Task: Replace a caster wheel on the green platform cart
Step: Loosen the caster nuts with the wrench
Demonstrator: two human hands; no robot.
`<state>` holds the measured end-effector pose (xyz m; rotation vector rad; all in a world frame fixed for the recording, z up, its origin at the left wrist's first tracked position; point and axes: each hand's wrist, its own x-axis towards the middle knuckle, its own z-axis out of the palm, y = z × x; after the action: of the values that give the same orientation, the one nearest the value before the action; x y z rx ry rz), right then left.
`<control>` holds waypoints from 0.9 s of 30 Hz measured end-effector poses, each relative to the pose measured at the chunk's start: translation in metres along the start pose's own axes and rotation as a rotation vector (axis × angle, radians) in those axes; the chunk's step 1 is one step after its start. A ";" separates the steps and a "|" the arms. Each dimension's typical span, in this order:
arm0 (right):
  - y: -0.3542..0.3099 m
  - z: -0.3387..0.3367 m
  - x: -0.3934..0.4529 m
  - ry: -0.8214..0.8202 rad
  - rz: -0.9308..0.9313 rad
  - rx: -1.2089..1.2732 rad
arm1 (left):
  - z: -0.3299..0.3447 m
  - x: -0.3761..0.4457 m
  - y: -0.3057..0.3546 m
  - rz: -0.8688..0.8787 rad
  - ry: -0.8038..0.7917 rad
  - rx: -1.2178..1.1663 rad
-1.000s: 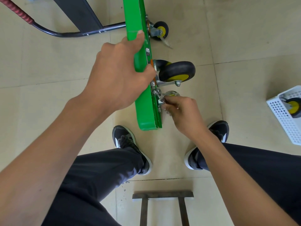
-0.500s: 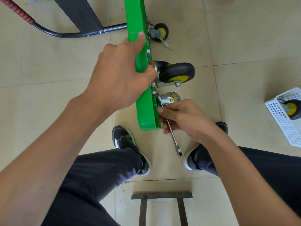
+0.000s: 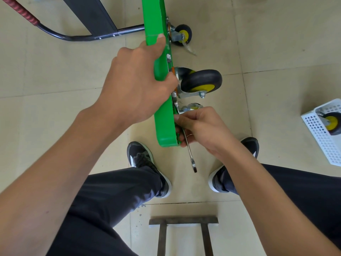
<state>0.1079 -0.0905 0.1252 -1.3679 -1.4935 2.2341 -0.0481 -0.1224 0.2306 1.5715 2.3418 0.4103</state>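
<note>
Both my hands are busy: my left hand point(image 3: 136, 89) grips the edge of the green platform cart point(image 3: 162, 100), which stands on its side on the tiled floor. My right hand point(image 3: 201, 130) curls round a wrench point(image 3: 190, 154) at the caster wheel point(image 3: 201, 82) mount, just below that wheel.

Basket point(image 3: 322, 137) right of cart point(image 3: 164, 115), seemingly holding a wheel point(image 3: 332, 122).

Right hand point(image 3: 203, 130) hides the wrench point(image 3: 190, 154) head.

Bright even light, soft shadows, wide-angle distortion
</note>
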 end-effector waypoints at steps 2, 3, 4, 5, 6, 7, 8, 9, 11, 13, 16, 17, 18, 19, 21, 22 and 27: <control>0.003 -0.002 0.001 0.037 -0.030 -0.092 | 0.000 0.000 0.000 0.006 0.002 -0.001; 0.004 -0.003 0.002 0.055 -0.046 -0.146 | 0.000 0.000 0.000 0.006 0.001 -0.001; 0.005 -0.004 0.004 0.074 -0.062 -0.196 | 0.000 0.000 0.000 0.005 0.001 -0.003; 0.006 -0.006 0.005 0.098 -0.082 -0.236 | 0.000 0.000 0.000 0.003 0.001 -0.004; 0.009 -0.008 0.008 0.135 -0.112 -0.281 | 0.000 0.000 0.000 0.000 0.002 -0.007; 0.012 -0.010 0.010 0.182 -0.158 -0.343 | -0.001 0.000 0.000 -0.002 0.001 -0.011; 0.014 -0.013 0.013 0.237 -0.220 -0.413 | -0.001 0.000 0.000 -0.004 0.001 -0.013; 0.016 -0.016 0.016 0.288 -0.285 -0.477 | -0.001 0.000 0.000 -0.005 0.000 -0.014; 0.019 -0.023 0.021 0.323 -0.370 -0.567 | -0.001 0.000 0.000 -0.010 -0.005 -0.027; 0.020 -0.024 0.022 0.268 -0.359 -0.628 | -0.001 -0.001 0.001 -0.015 -0.008 -0.042; 0.024 -0.019 0.018 0.149 -0.332 -0.599 | 0.000 -0.001 0.001 -0.016 -0.010 -0.046; 0.026 -0.018 0.015 0.125 -0.315 -0.550 | 0.000 -0.001 0.000 -0.017 -0.010 -0.048; 0.027 -0.017 0.012 0.106 -0.288 -0.493 | 0.000 -0.001 0.000 -0.018 -0.010 -0.051; 0.029 -0.017 0.011 0.088 -0.255 -0.437 | 0.000 -0.001 0.000 -0.019 -0.010 -0.052; 0.032 -0.021 0.008 0.056 -0.193 -0.345 | -0.001 -0.001 0.000 -0.021 -0.012 -0.048; 0.032 -0.022 0.007 0.040 -0.173 -0.312 | -0.001 -0.001 0.000 -0.022 -0.012 -0.046; 0.024 -0.021 0.004 -0.001 -0.107 -0.177 | -0.002 -0.001 0.000 -0.014 -0.016 -0.022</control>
<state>0.1299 -0.0866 0.1018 -1.2976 -1.7576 2.0814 -0.0485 -0.1231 0.2322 1.5424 2.3267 0.4173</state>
